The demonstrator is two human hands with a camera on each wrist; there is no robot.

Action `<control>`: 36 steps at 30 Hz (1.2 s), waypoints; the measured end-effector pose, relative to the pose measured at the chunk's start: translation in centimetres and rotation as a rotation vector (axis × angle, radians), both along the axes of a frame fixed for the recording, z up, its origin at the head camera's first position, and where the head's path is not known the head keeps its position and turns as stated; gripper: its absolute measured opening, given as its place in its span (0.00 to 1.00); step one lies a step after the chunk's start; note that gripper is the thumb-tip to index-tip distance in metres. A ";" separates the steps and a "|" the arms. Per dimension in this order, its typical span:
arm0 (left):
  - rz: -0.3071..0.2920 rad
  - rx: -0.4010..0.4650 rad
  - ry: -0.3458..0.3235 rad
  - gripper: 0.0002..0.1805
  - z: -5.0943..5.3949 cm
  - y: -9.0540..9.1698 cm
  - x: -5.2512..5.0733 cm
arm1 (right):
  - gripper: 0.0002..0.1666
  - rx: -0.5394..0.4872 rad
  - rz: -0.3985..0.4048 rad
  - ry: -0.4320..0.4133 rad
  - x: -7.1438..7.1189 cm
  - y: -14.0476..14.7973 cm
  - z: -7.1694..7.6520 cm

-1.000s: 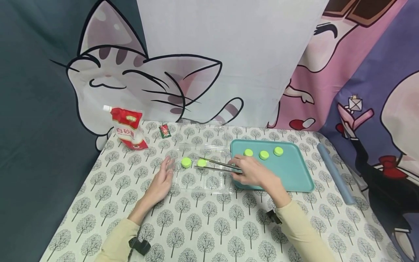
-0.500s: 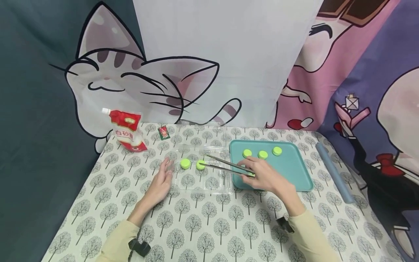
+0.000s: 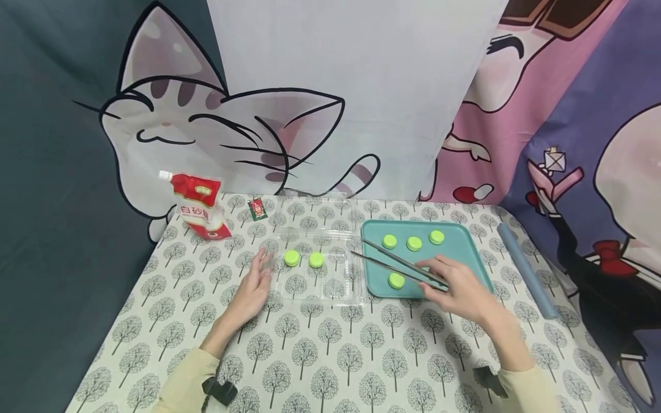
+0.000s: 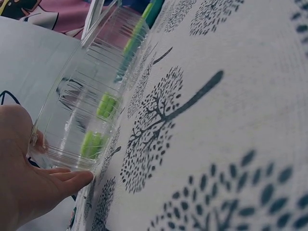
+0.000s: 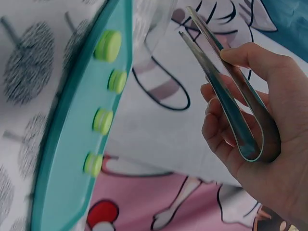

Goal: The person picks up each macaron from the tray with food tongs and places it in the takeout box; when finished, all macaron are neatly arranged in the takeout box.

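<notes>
My left hand [image 3: 251,289] lies against the left side of a clear plastic box [image 3: 304,298]; in the left wrist view its fingers [image 4: 72,182] touch the box's end wall [image 4: 67,161]. Two green round pieces [image 3: 291,258] [image 3: 317,260] sit inside the box. My right hand [image 3: 459,288] holds metal tongs [image 3: 397,265] above a teal tray [image 3: 459,275], tips apart with nothing between them. Several green pieces [image 3: 396,280] rest on the tray, and they also show beside the tongs [image 5: 224,91] in the right wrist view.
A red and white pouch [image 3: 202,206] stands at the back left, with a small red and green packet [image 3: 257,209] to its right. The box's clear lid [image 3: 316,213] is folded back behind it. A blue-grey roll [image 3: 528,271] lies right of the tray.
My right hand has moved right with the tongs, from over the clear box to over the tray; the tongs' tips have left the right piece in the box. My left hand stays at the box.
</notes>
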State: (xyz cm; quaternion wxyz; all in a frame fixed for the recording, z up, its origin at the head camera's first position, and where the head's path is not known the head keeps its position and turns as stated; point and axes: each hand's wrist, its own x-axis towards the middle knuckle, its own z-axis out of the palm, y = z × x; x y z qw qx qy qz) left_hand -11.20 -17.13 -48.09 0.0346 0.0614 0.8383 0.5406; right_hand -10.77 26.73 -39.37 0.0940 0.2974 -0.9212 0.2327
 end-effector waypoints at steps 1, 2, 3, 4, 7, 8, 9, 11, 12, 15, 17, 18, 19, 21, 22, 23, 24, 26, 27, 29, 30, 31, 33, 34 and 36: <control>-0.001 0.000 0.000 0.34 0.0 0.0 0.0 | 0.22 0.005 -0.014 0.011 0.3 0.5 0.0; -0.001 0.001 -0.001 0.34 0.1 0.0 0.0 | 0.22 0.008 -0.028 0.019 0.6 0.9 -0.1; -0.002 -0.001 -0.001 0.34 0.1 0.0 0.0 | 0.22 0.009 -0.039 0.026 0.9 1.3 -0.1; -0.001 -0.003 0.001 0.33 0.1 0.0 0.0 | 0.22 0.011 -0.049 0.033 1.2 1.8 -0.1; -0.003 -0.004 0.005 0.33 0.1 -0.1 -0.1 | 0.23 0.012 -0.077 0.046 2.2 2.8 -0.2; -0.003 -0.003 0.005 0.33 0.0 -0.1 -0.1 | 0.23 0.011 -0.084 0.048 2.5 3.1 -0.3; -0.003 -0.002 0.004 0.33 0.0 -0.1 -0.1 | 0.23 0.011 -0.085 0.052 2.8 3.5 -0.3; -0.005 0.003 0.004 0.33 0.0 -0.1 -0.1 | 0.24 0.010 -0.088 0.063 3.4 4.1 -0.3; -0.005 0.003 0.005 0.33 0.0 -0.1 -0.1 | 0.24 0.011 -0.087 0.065 3.7 4.3 -0.4; -0.004 0.003 0.004 0.33 0.0 -0.1 -0.1 | 0.24 0.022 -0.096 0.067 4.4 5.0 -0.5; -0.002 0.001 0.005 0.33 0.0 -0.1 -0.1 | 0.24 0.039 -0.121 0.059 5.0 5.3 -0.6; -0.003 0.001 0.007 0.33 0.0 -0.2 -0.1 | 0.24 0.051 -0.137 0.056 5.2 5.5 -0.7; -0.002 0.000 0.008 0.33 0.0 -0.2 -0.1 | 0.24 0.060 -0.150 0.052 5.4 5.6 -0.8; -0.002 0.000 0.011 0.34 0.0 -0.2 -0.1 | 0.25 0.069 -0.164 0.054 5.8 5.9 -1.0; -0.002 0.001 0.013 0.34 0.0 -0.2 -0.1 | 0.25 0.070 -0.169 0.054 5.9 6.0 -1.1; -0.002 0.002 0.013 0.34 0.0 -0.2 -0.1 | 0.25 0.069 -0.172 0.053 6.1 6.0 -1.3; -0.003 0.003 0.014 0.34 0.0 -0.2 -0.1 | 0.25 0.069 -0.171 0.056 6.2 6.1 -1.5; -0.004 0.007 0.010 0.34 0.1 -0.1 -0.1 | 0.25 0.061 -0.164 0.063 6.3 6.2 -1.8; -0.004 0.009 0.008 0.34 0.1 -0.1 0.0 | 0.26 0.057 -0.161 0.067 6.4 6.2 -2.0; -0.006 0.015 0.003 0.34 0.2 -0.1 0.0 | 0.26 0.052 -0.160 0.071 6.6 6.2 -2.3; -0.006 0.018 0.001 0.34 0.2 -0.1 0.0 | 0.26 0.049 -0.160 0.073 6.6 6.2 -2.4; -0.007 0.020 -0.001 0.34 0.2 -0.1 0.0 | 0.26 0.046 -0.161 0.072 6.6 6.2 -2.5; -0.007 0.022 -0.003 0.34 0.2 -0.1 0.1 | 0.26 0.045 -0.167 0.064 6.7 6.2 -2.7; -0.008 0.022 -0.002 0.34 0.2 -0.1 0.1 | 0.26 0.045 -0.171 0.056 6.7 6.2 -2.7; -0.007 0.019 -0.001 0.34 0.1 -0.1 0.1 | 0.25 0.046 -0.176 0.040 6.7 6.1 -2.9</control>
